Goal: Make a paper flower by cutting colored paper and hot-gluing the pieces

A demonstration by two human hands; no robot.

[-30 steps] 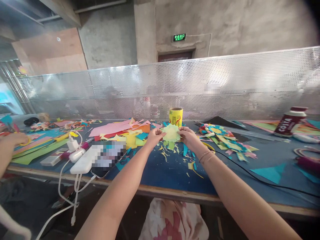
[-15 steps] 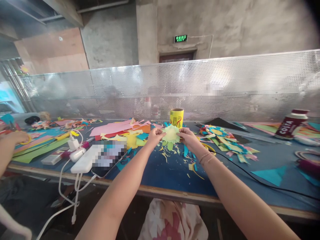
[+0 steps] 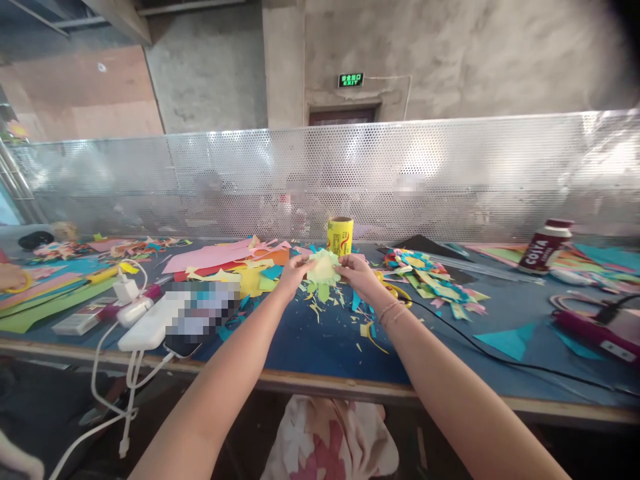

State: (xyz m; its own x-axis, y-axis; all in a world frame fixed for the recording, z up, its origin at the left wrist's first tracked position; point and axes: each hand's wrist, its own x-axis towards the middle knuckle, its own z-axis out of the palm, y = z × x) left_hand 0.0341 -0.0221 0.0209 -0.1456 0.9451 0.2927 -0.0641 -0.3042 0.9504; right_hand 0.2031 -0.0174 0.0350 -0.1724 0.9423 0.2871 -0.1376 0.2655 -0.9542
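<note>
A pale yellow-green paper cutout (image 3: 323,267) with a jagged edge is held up above the table between my two hands. My left hand (image 3: 297,272) pinches its left edge, and my right hand (image 3: 357,272) pinches the right edge. Below it lie a green paper piece (image 3: 320,291) and thin paper scraps (image 3: 316,310). Just behind the cutout stands a yellow cardboard tube (image 3: 341,233). Yellow-handled scissors (image 3: 397,291) lie partly hidden beside my right hand. Right of them rests a pile of layered paper flowers (image 3: 431,273).
On the left are a phone (image 3: 205,323), a white power bank (image 3: 147,323) and chargers with hanging cables. Pink paper (image 3: 213,255) lies behind. A dark red bottle (image 3: 546,247) stands at right, near a black cord (image 3: 495,357). Another person's hand (image 3: 14,277) shows far left.
The view has turned slightly right, so things sit further left in it. Both hands still hold the paper cutout, which looks a little more rumpled. The other person's hand has mostly left view.
</note>
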